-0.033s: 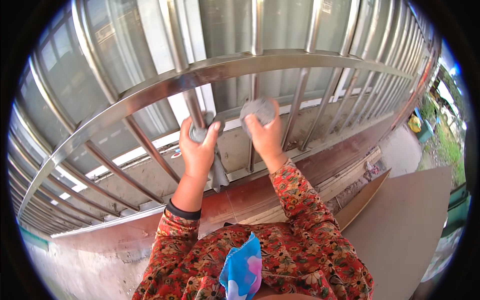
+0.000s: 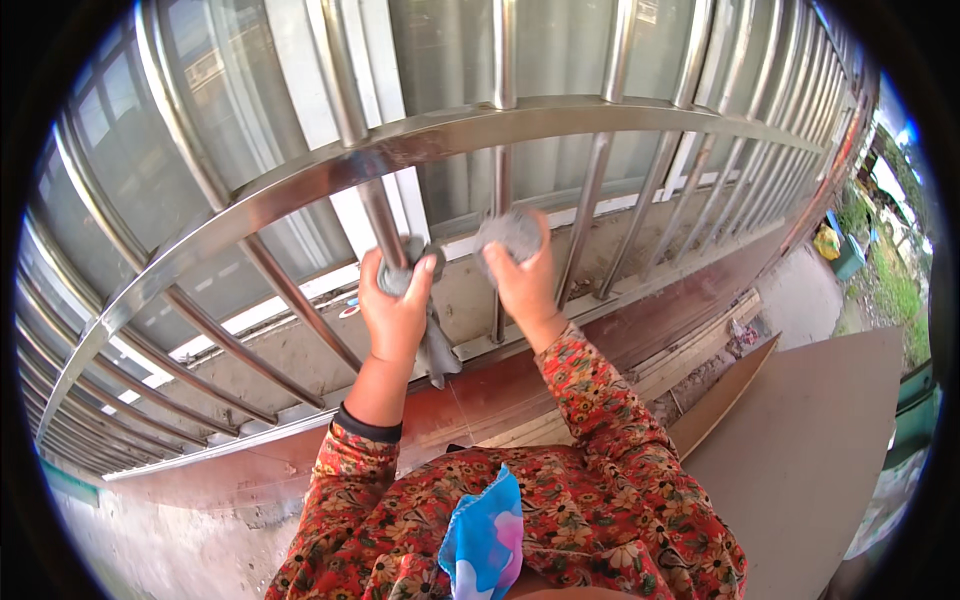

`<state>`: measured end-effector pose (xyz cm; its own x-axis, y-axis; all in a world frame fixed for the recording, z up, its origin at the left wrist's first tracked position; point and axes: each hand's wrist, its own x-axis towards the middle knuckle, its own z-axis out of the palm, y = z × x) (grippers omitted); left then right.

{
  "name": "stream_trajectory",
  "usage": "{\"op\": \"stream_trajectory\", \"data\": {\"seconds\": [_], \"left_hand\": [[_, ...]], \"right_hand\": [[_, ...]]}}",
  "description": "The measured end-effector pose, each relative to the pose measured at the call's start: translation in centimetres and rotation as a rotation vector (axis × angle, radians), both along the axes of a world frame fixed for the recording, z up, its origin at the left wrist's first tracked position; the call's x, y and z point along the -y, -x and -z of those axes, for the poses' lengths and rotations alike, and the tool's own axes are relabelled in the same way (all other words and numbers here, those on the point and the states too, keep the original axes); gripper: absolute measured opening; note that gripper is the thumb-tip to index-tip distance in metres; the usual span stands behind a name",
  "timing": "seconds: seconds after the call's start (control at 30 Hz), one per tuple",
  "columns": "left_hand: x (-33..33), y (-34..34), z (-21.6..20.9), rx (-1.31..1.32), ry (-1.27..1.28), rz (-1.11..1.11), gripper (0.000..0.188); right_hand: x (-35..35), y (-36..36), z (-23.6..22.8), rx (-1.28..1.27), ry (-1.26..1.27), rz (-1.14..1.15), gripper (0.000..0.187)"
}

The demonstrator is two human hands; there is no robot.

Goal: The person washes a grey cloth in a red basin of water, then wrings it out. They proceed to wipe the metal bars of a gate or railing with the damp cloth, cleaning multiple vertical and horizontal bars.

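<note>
My left hand (image 2: pixel 395 310) is closed around a grey cloth (image 2: pixel 396 280), which it presses to an upright metal bar (image 2: pixel 378 215). A loose end of this cloth hangs below the fingers. One bar to the right, my right hand (image 2: pixel 525 280) grips a bunched grey cloth (image 2: pixel 510 238) against another upright bar (image 2: pixel 502 175), thumb toward me. Whether both hands hold one cloth or two separate ones, I cannot tell. The fingers behind the bars are mostly hidden.
A flat metal rail (image 2: pixel 440 135) crosses the bars above my hands. Behind stands a white-framed window (image 2: pixel 450 60) over a dusty sill (image 2: pixel 455 300). Wooden strips (image 2: pixel 650 375) and a large board (image 2: pixel 800 440) lie at the right, below a red-brown ledge (image 2: pixel 490 400).
My right hand and its cloth sit slightly lower on the bar. The left hand stays at its bar, still gripping the cloth.
</note>
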<state>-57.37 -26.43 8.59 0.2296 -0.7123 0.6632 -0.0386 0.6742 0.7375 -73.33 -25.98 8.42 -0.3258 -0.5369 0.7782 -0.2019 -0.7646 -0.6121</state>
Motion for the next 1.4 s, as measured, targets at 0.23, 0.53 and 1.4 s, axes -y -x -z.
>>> {"op": "stream_trajectory", "data": {"seconds": [0.23, 0.53, 1.4], "left_hand": [[0.5, -0.1, 12.7, 0.109, -0.095, -0.005, 0.032], [0.5, -0.9, 9.7, 0.089, -0.05, 0.015, 0.034], [0.9, -0.2, 2.1, -0.133, 0.077, 0.05, 0.035]], "right_hand": [[-1.6, 1.1, 10.4, -0.057, -0.283, -0.078, 0.055], [-3.9, 9.3, -6.3, 0.042, 0.355, 0.296, 0.065], [0.6, 13.8, -13.1, -0.395, 0.539, 0.773, 0.05]]}}
